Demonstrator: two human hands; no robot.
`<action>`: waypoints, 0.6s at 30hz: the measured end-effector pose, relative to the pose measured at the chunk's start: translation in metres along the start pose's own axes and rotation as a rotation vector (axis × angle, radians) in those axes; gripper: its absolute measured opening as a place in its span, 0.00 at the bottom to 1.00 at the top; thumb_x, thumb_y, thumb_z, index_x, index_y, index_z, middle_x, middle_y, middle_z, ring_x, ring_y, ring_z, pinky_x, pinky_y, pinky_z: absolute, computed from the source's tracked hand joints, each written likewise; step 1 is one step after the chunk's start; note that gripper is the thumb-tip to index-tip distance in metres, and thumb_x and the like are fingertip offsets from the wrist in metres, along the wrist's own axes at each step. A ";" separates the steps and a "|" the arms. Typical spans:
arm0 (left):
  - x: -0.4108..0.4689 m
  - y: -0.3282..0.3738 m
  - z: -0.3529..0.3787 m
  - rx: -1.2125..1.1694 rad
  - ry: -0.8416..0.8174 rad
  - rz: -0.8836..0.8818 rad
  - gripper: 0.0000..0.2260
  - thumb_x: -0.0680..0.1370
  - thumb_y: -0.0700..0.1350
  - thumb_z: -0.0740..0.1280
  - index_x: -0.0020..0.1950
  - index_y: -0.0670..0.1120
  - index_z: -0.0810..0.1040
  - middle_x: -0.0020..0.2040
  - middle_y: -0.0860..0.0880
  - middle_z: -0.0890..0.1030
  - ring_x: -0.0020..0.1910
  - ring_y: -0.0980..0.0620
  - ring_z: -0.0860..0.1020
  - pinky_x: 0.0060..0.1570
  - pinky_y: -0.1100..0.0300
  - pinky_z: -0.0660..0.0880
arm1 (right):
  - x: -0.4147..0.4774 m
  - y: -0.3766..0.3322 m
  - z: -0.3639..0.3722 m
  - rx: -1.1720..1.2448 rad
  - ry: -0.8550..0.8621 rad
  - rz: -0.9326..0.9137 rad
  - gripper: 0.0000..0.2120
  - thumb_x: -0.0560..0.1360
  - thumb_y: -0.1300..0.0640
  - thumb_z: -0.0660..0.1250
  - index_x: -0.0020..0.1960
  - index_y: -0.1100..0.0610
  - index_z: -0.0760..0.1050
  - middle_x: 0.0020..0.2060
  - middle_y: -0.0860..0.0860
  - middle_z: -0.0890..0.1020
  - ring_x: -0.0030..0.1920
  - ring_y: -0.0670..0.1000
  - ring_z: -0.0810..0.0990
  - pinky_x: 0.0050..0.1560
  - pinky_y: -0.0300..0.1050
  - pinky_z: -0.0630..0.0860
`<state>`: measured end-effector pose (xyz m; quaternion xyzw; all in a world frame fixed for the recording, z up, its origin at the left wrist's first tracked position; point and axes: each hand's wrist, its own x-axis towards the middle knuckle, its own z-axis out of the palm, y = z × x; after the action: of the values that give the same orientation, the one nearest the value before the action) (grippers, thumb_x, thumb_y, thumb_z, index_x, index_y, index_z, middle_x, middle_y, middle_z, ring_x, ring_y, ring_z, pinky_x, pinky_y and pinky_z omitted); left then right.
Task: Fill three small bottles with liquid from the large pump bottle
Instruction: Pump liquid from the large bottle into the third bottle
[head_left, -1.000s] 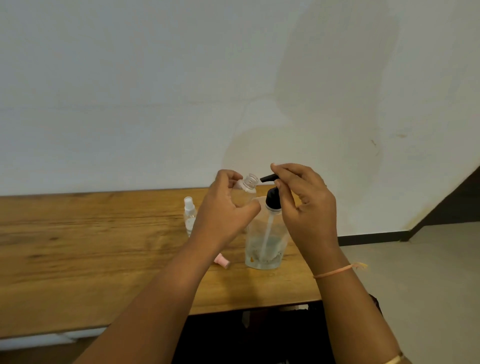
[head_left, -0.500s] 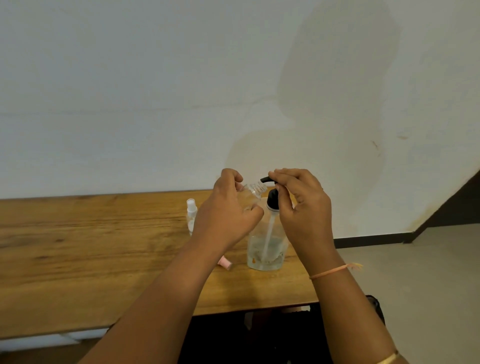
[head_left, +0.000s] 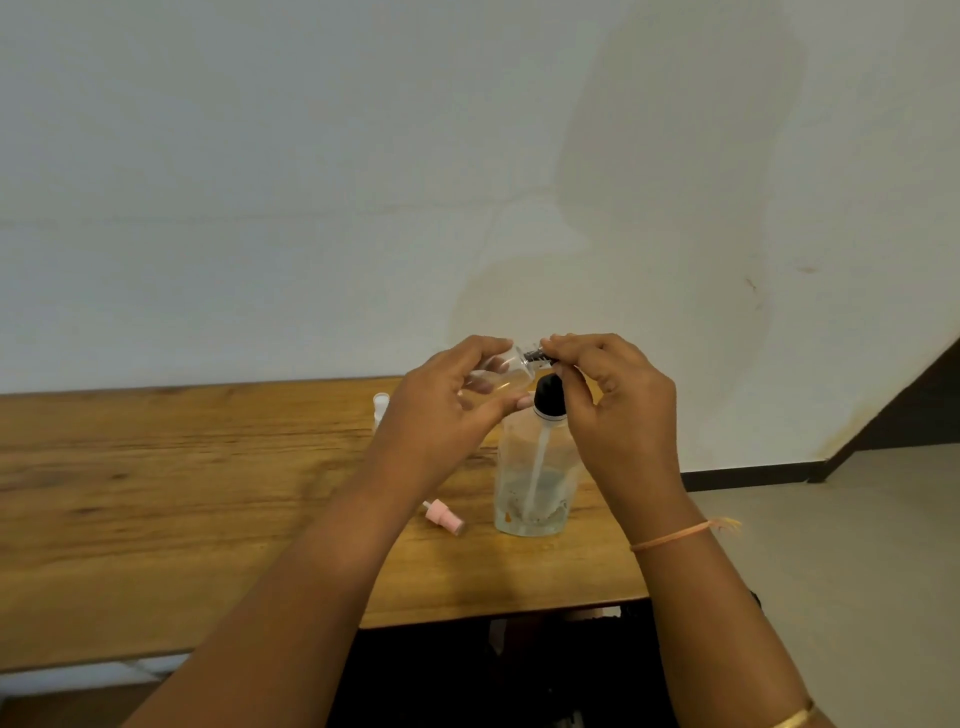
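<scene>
**Filling stage, head view.** A pale wall (head_left: 260, 182) with a faint stain backs a wooden table (head_left: 156, 519); grey floor (head_left: 857, 545) lies to the right.

The left hand (head_left: 447, 410) has its fingers and thumb curled round a small clear bottle (head_left: 498, 374). It holds the bottle above the table, tilted with the neck pointing right. The bottle's open mouth meets the spout of the black pump head (head_left: 548, 400).

The right hand (head_left: 618, 410) is closed on that pump head, with its fingertips (head_left: 561, 344) bent over the top of the spout.

The large pump bottle (head_left: 535, 467) stands upright near the table's right end, directly below both hands. It is clear, with a white dip tube and a shallow layer of liquid at the bottom. Whether it carries any label or writing is too blurred to tell.

A second small bottle (head_left: 381, 402) with a white top stands behind the left hand, mostly hidden. A pink spray cap (head_left: 444, 516) lies on its side on the table, just left of the large bottle's base. An orange thread (head_left: 675, 535) circles the right wrist.
</scene>
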<state>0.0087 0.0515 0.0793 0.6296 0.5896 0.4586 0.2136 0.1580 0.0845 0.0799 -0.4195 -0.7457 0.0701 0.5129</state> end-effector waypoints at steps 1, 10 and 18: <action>0.000 0.000 0.001 0.002 -0.016 0.001 0.22 0.70 0.53 0.72 0.62 0.62 0.72 0.53 0.58 0.78 0.48 0.61 0.78 0.46 0.65 0.76 | -0.001 0.000 0.001 -0.004 0.014 -0.005 0.13 0.71 0.70 0.65 0.52 0.60 0.81 0.47 0.55 0.83 0.50 0.54 0.80 0.52 0.40 0.73; 0.002 -0.004 0.000 0.128 -0.098 -0.028 0.24 0.74 0.50 0.69 0.68 0.63 0.68 0.54 0.58 0.75 0.48 0.61 0.73 0.51 0.63 0.72 | -0.015 0.005 0.022 -0.015 0.122 -0.014 0.12 0.71 0.70 0.64 0.51 0.63 0.81 0.46 0.56 0.82 0.52 0.54 0.79 0.57 0.26 0.66; -0.002 -0.004 0.005 0.048 -0.026 0.018 0.23 0.73 0.52 0.70 0.65 0.66 0.68 0.50 0.63 0.75 0.47 0.67 0.74 0.48 0.68 0.73 | -0.011 -0.008 0.013 0.084 0.121 0.039 0.12 0.72 0.67 0.62 0.51 0.61 0.81 0.46 0.53 0.81 0.52 0.51 0.79 0.55 0.35 0.73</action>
<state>0.0106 0.0520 0.0730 0.6455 0.5922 0.4380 0.2018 0.1444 0.0762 0.0699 -0.4153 -0.7014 0.0859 0.5729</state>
